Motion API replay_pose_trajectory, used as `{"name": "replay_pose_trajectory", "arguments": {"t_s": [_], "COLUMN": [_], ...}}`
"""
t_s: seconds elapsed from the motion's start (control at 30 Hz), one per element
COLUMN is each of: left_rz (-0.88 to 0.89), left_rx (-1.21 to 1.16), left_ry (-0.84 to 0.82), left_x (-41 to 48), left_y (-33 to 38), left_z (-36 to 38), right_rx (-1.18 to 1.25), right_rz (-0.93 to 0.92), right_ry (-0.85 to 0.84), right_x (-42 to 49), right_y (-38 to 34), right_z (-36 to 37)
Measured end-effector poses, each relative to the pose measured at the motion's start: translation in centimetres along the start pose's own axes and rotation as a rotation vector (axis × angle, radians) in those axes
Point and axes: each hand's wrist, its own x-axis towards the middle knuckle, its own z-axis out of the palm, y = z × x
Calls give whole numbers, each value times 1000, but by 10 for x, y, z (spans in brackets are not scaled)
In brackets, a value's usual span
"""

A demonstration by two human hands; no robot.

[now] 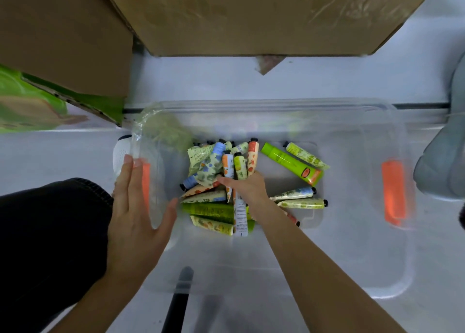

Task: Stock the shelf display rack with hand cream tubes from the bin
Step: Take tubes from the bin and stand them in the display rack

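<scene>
Hand cream tubes (210, 164) lie heaped in the middle of a clear plastic bin (352, 136) on a pale floor. Most are bunched toward 9 o'clock of the bin's floor, and a few lie loose toward 3 o'clock, among them a bigger green tube (286, 160) with an orange cap.

The right hand (247, 189) is down in the heap, its fingers curled round a fanned handful of tubes whose black caps point to 12 o'clock. The left hand (136, 207) presses flat on the bin's 9 o'clock wall, fingers straight and thumb spread, holding nothing.

These tubes look light, soft-walled and glossy, so a full handful may well slide apart. A firmer hold is likely at the stiff shoulder below the cap than on the flat crimped tail.

How the right fingers close is hidden under the back of the hand. How many tubes they hold I cannot tell. No rack is in view. A cardboard box (251, 18) fills 12 o'clock. A grey shape (442, 161) at 3 o'clock is cut off and blurred.
</scene>
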Motion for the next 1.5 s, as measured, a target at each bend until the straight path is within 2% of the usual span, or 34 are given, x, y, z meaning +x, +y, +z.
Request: {"name": "replay_pose_trajectory", "arguments": {"t_s": [0.2, 0.37, 0.53, 0.67, 0.77, 0.87, 0.93, 1.03, 1.17, 1.37, 1.5], "left_rz": [-23, -55, -15, -34, -116, -591, -757, -691, -736, -680, -522], "left_rx": [-21, -11, 21, 23, -234, -850, -1117, -1300, -1464, -1569, -1631], "left_ry": [-7, -43, -59, -17, -62, -387, -471, -489, -500, -418, -458], "left_x": [0, 0, 1, 4, 3, -1, -3, 6, 24, 57, 63], "left_y": [0, 0, 0, 19, 56, 102, 125, 144, 151, 170, 179], "left_z": [0, -1, -2, -11, -24, -22, -20, -32, -58, -103, -138], "right_rx": [4, 143, 238, 292, 464, 676, 803, 816, 782, 624, 539], "right_rz": [9, 77, 109, 75, 0, -39, -46, -72, -196, -367, -465], "right_ry": [31, -127, -253, -283, -290, -284, -293, -317, -358, -470, -536], "right_x": [1, -20, -44, -78, -117, -144, -164, -188, -219, -261, -292], "right_y": [2, 4, -8, -28, -47, -64, -78, -102, -130, -162, -187], "right_z": [-9, -33, -39, -45, -47, -40, -35, -32, -35, -32, -32]}}
